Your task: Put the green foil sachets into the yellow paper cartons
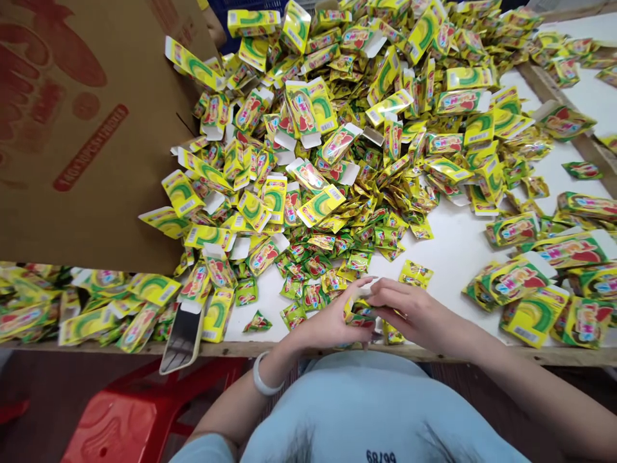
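At the table's front edge, my left hand (332, 321) is wrapped round a small yellow candy box (357, 310), its mouth tilted up with green and yellow wrappers showing. My right hand (405, 312) is closed at the box's right side, fingers bent over its opening. What lies between those fingers is hidden. Just beyond my hands is a heap of small green and yellow candy packets (315, 296). One yellow packet (415, 273) lies above my right hand. Open flat-sided yellow boxes (321, 206) are strewn over the heap.
A large brown carton (96, 193) stands at the left. A phone (182, 337) juts over the table's front edge. Filled boxes (511, 280) lie on the white tabletop (443, 251) at right. A red stool (116, 424) is below left. Another person's arm (212, 26) shows behind the carton.
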The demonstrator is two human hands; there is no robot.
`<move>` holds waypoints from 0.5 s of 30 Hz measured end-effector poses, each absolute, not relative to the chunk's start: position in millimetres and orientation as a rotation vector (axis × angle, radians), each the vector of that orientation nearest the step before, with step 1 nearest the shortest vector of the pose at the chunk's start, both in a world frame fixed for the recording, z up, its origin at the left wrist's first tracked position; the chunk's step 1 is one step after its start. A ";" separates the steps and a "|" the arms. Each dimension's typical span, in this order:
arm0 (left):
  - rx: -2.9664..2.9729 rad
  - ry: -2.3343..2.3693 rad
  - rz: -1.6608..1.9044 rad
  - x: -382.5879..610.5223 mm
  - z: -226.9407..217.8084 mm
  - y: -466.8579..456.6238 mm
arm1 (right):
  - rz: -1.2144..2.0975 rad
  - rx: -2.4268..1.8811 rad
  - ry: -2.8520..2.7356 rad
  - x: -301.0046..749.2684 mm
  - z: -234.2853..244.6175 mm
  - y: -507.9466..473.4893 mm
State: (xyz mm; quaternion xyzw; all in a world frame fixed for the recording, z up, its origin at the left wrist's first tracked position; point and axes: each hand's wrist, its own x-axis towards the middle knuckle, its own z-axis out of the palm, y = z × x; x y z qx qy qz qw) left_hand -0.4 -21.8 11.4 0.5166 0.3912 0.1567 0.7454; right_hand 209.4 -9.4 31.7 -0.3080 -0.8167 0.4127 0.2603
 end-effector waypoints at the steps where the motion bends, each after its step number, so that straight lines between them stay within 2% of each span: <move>1: 1.137 0.855 0.349 0.5 11.8 -22.8 | 1.139 -0.823 -2.214 209.7 31.0 -10.5; 7: 1.018 0.824 0.327 11.6 7.8 -34.8 | 1.600 -0.733 -2.086 223.6 36.4 -19.8; 9: 1.029 0.828 0.322 17.6 4.2 -40.8 | 1.663 -0.789 -2.043 224.8 29.1 -29.9; 12: 1.107 0.834 0.288 24.3 -2.6 -46.8 | 1.550 -0.923 -1.974 220.5 21.5 -44.0; 15: 1.433 0.873 0.351 20.5 -11.1 -41.2 | 1.235 -1.050 -1.925 229.1 31.3 -44.8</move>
